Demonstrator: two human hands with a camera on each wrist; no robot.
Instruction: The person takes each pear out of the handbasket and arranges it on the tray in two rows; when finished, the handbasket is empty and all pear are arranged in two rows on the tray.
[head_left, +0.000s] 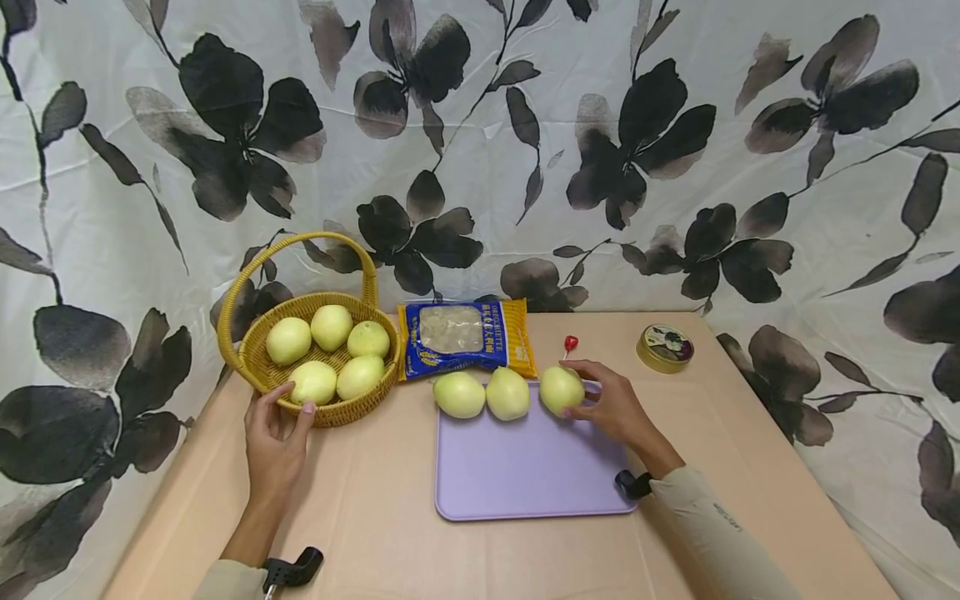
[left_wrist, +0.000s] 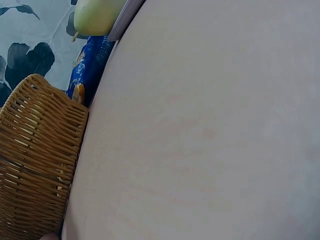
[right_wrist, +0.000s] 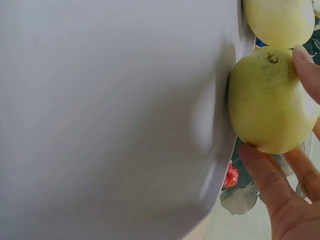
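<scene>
My right hand [head_left: 611,402] grips a yellow-green pear [head_left: 561,390] at the far edge of a lilac tray [head_left: 525,475]. In the right wrist view, thumb and fingers are spread around this pear [right_wrist: 272,102], whose stem end shows. Two more pears, one in the middle [head_left: 507,393] and one at the left [head_left: 459,395], sit beside it along the same edge. My left hand [head_left: 276,450] holds the near side of a yellow wicker basket [head_left: 360,408], fingertips at its rim. Several pears [head_left: 313,382] lie inside the basket. The left wrist view shows its woven wall [left_wrist: 40,165].
Behind the tray lies a blue and yellow food packet [head_left: 457,340]. A small red-headed item [head_left: 571,343] stands past the right-hand pear. A round gold tin [head_left: 665,348] is at the back right. Floral cloth [head_left: 480,150] hangs behind the table [head_left: 360,517]. The basket's tall handle [head_left: 300,237] arches upward.
</scene>
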